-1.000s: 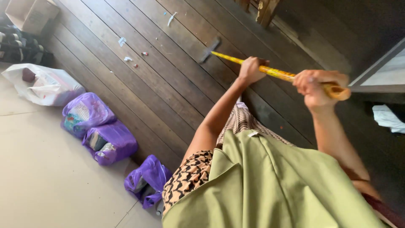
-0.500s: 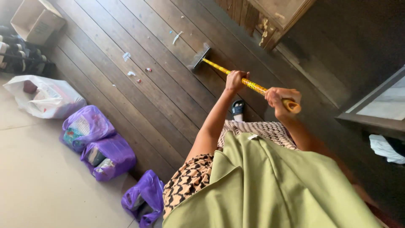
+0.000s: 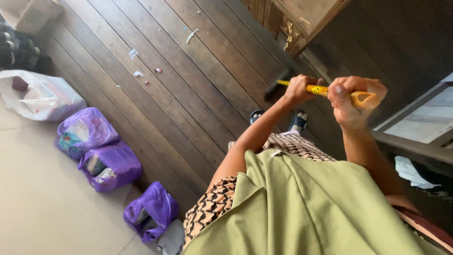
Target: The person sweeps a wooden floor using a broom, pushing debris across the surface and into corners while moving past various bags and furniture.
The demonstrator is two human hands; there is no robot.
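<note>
I hold a broom with a yellow patterned handle (image 3: 316,89) in both hands. My left hand (image 3: 300,89) grips the shaft lower down. My right hand (image 3: 351,97) is closed round the handle's top end. The dark broom head (image 3: 276,85) rests on the dark wooden floor (image 3: 188,85) close to my feet, beside a wooden cabinet (image 3: 302,19). My sandalled feet (image 3: 297,120) show below the handle. Small scraps of litter (image 3: 139,71) lie scattered on the boards to the left.
Three purple plastic bags (image 3: 106,160) and a white bag (image 3: 35,94) sit along the edge where the boards meet pale tile (image 3: 42,198). Shoes (image 3: 16,49) and a cardboard box (image 3: 28,12) stand at the top left. A framed panel (image 3: 420,123) lies at the right.
The broom head has been drawn back from the middle of the boards toward my feet and the cabinet. Both hands moved right and nearer to me, still on the handle.
</note>
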